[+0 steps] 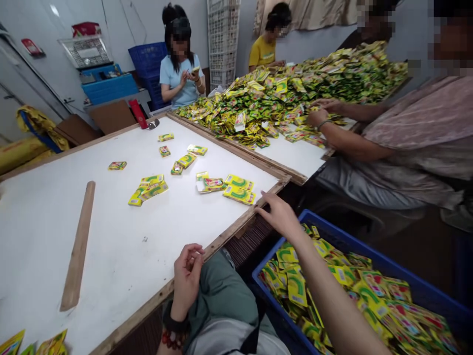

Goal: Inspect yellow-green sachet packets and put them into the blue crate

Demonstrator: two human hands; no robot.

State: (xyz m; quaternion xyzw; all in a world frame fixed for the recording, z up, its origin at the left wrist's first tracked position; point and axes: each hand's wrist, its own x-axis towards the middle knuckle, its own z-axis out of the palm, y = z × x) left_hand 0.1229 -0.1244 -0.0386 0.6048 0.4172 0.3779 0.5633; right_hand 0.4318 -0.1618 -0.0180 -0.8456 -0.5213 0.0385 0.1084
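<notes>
My left hand (pixel 187 276) rests at the wooden rim of the white table (pixel 121 246), its fingers loosely curled and nothing visible in them. My right hand (pixel 279 213) reaches over the table's corner, thumb and index finger apart, holding nothing. Just beyond its fingertips lie two flat yellow-green packets (pixel 239 194). Beside these is a small box with an open white flap (pixel 210 185). More yellow packets lie farther left, in a small pile (pixel 148 189) and in a loose row (pixel 186 159).
A blue crate (pixel 314 217) full of packets stands below my right arm. Across the table lies a wooden strip (pixel 78 246). A large heap of packets (pixel 295 93) covers the adjoining table, where several people sit. A red bottle (pixel 138 114) stands at the far edge.
</notes>
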